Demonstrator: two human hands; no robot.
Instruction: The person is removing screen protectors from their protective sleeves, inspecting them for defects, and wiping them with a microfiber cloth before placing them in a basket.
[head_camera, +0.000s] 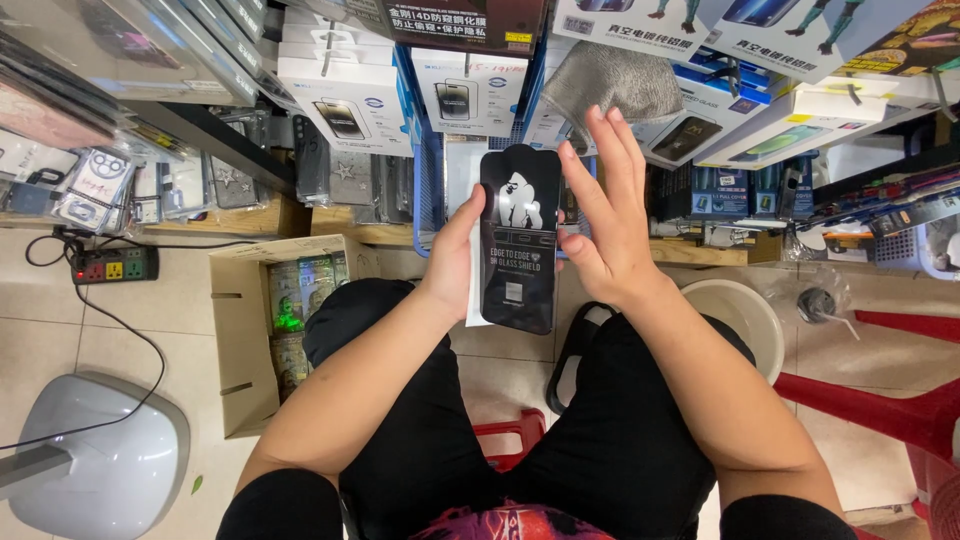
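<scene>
The black screen-protector packet (518, 240) is held upright above the knees, near the shelf boxes (345, 100). It is clasped at its left edge by the left hand (452, 262); the right hand (605, 215) touches its right edge, fingers (600, 160) spread open. The packet is best kept steady by its edges, without bending.

At the centre of the frame the left hand (455, 262) grips a black screen-protector packet (519, 240) by its left edge, holding it upright. The right hand (605, 215) touches the packet's right edge, fingers spread upward. A cardboard box (240, 330) sits at lower left, a power strip (113, 265) left, a white basin (745, 315) right.
</scene>
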